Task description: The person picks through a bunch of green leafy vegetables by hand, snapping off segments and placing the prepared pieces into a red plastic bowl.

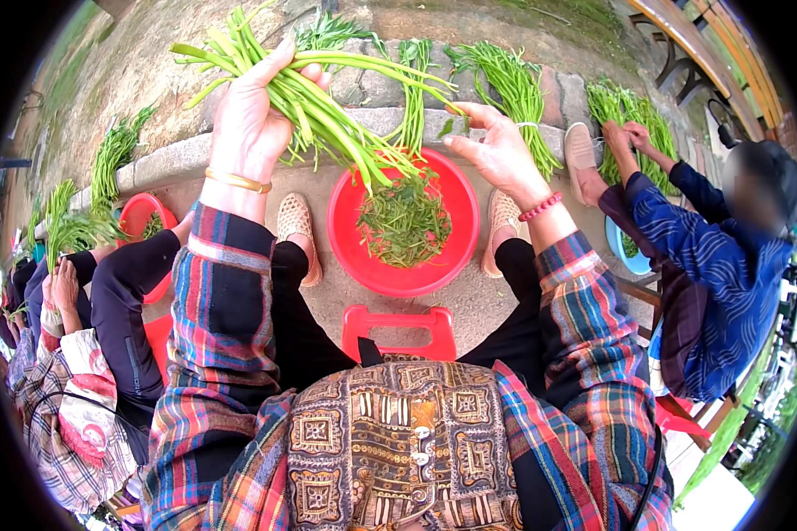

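My left hand (256,113) is closed around a bunch of long green vegetable stems (319,109), held up at the far left of the red plastic basin (404,285). My right hand (495,149) has its thumb and forefinger at the tip of one stem that reaches out from the bunch; a small dark leaf hangs between these fingers. Picked green leaves (405,219) lie in the basin, which stands on the ground between my feet. The lower stem ends hang over the basin's rim.
Bundles of leafy stems (515,93) lie along the stone kerb (372,123). A red plastic stool (398,315) is between my legs. Co-workers sit at left and right, handling greens beside a red basket (149,212) and a blue basin (614,242). A slatted bench (697,46) stands at far right.
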Tool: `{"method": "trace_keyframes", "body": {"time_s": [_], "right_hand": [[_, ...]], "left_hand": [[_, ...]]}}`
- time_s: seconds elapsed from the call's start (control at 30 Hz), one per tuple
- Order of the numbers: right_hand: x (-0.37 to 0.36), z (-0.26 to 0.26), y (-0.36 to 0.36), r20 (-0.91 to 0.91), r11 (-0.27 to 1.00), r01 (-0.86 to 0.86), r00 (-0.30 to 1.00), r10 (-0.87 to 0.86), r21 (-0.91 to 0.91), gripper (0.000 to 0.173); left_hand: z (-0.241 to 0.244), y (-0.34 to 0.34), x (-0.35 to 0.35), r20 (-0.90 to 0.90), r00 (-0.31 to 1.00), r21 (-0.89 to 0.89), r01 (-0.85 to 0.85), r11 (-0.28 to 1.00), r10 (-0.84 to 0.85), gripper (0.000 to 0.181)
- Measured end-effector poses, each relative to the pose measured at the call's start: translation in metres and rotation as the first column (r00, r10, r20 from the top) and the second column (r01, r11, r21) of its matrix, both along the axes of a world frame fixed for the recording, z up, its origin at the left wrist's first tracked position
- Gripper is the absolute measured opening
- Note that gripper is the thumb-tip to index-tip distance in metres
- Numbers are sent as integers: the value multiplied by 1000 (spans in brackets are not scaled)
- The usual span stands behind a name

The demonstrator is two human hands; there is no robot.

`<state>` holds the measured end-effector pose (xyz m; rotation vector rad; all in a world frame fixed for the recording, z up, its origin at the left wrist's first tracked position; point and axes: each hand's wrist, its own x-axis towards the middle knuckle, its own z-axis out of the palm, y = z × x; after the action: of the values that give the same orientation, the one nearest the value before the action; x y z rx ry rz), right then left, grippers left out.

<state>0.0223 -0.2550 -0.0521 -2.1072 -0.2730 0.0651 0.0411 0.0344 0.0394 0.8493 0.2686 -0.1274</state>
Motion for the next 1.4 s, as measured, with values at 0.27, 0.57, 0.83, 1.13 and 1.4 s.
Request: {"method": "trace_keyframes", "body": {"time_s": [0.27,0.57,0.83,1.13,1.4], "right_hand": [[-6,12,11,-251,952,57,968,21,300,17],[-12,10,10,-253,987,-93,959,125,134,22],[-8,-3,0,-109,977,-92,991,72,-194,28],[-6,-16,-7,-382,994,44,924,-4,96,28],[-8,-38,-22,-235,764,-168,972,22,-623,28]], "left_hand": [[6,7,-3,-9,1000,26,13,1000,-13,14],[-1,16,2,34,999,124,-35,992,31,16],[-6,0,-3,73,995,345,-90,934,68,22],[-1,-5,-9,135,985,381,-152,912,107,17],[2,33,6,133,978,383,-202,902,162,19]]}}
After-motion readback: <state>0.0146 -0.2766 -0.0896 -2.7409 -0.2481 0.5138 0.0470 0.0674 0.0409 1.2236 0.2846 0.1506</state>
